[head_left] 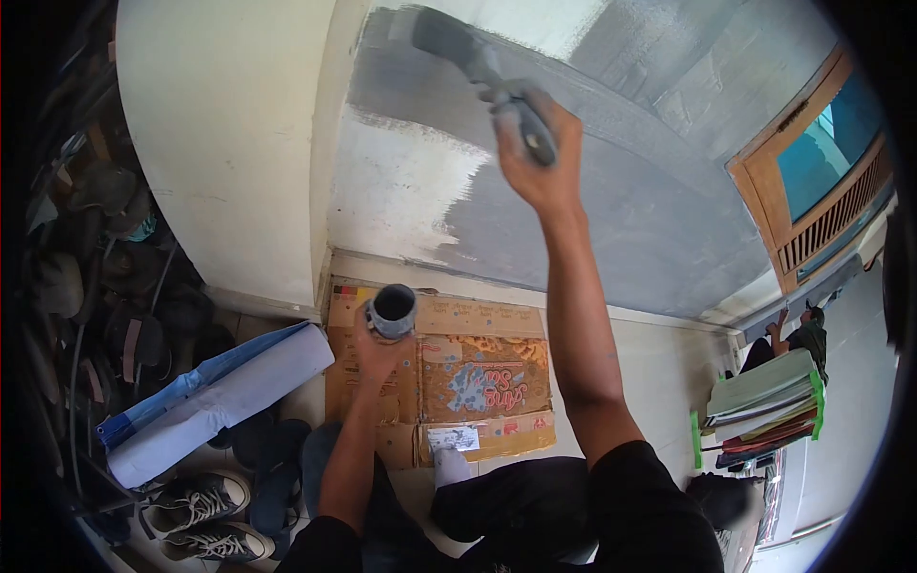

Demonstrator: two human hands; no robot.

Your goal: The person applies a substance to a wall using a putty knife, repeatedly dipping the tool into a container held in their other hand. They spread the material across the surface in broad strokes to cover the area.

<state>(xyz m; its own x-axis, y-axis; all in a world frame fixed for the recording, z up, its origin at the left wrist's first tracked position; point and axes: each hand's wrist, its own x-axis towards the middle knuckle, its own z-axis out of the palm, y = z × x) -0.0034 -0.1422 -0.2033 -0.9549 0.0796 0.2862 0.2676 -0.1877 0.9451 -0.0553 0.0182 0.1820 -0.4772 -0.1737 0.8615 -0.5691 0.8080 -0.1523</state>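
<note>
My right hand [535,143] is closed round the handle of a paintbrush [446,40], raised high against the wall [564,220]. The brush's dark bristles lie over fresh grey paint near the wall's left corner; the brush and fingers are slightly blurred. Grey covers much of the wall in uneven strokes, with off-white patches at the lower left and the top. Lower down, my left hand [379,349] is wrapped round a small paint-smeared cup [393,307], held upright with its dark inside showing. Beneath the cup, flattened cardboard [485,377] spattered with grey lies on the floor.
A white pillar [224,143] stands at left. Rolled sheets [224,406], sneakers [205,501] and stacked shoes [105,191] lie beside it. At right are a wood-framed window [812,162], a pile of folded cloths [764,406] and another person [798,334] farther off.
</note>
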